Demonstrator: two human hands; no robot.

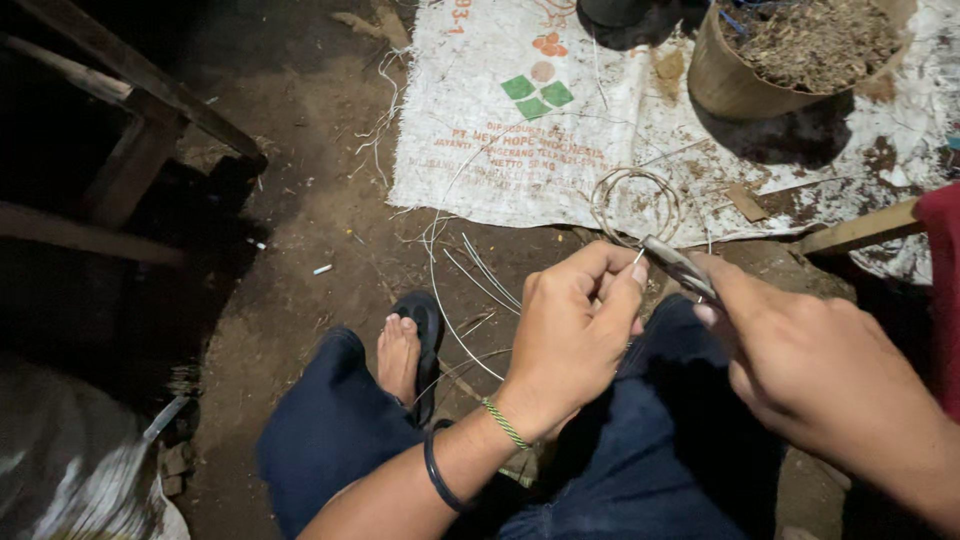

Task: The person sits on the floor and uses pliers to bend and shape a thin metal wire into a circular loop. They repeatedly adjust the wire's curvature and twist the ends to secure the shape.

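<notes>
Left hand (572, 335), centre of the frame: fingers curled in, thumb and forefinger pinching the end of a thin wire (455, 330) at the point where it meets the tool. A green cord bracelet (505, 423) and a black band (437, 472) sit on the wrist.

Right hand (800, 365), lower right: closed around the handles of a pair of pliers (678, 266), whose metal nose points up and left toward the left fingertips. The nose meets the wire right at the left thumb (whether the tips actually bite the wire cannot be told).

The wire runs from that pinch down and left in a long loose curve across the dirt, passing beside the bare foot (398, 355) in a black sandal (425, 325). Both knees, in dark blue trousers (640, 450), lie beneath the hands.

Just above the plier nose, touching the edge of the sack, rests a small coil of wire (634, 205), several turns wound together. Short straight wire offcuts (488, 270) lie on the ground to its left.

Upper centre: a white woven sack (500, 150) spread flat on the earth. On it, upper right, a round basket of dry plant scraps (800, 50). Upper left: dark wooden frame pieces (130, 130). Right edge: a wooden slat (860, 232).
</notes>
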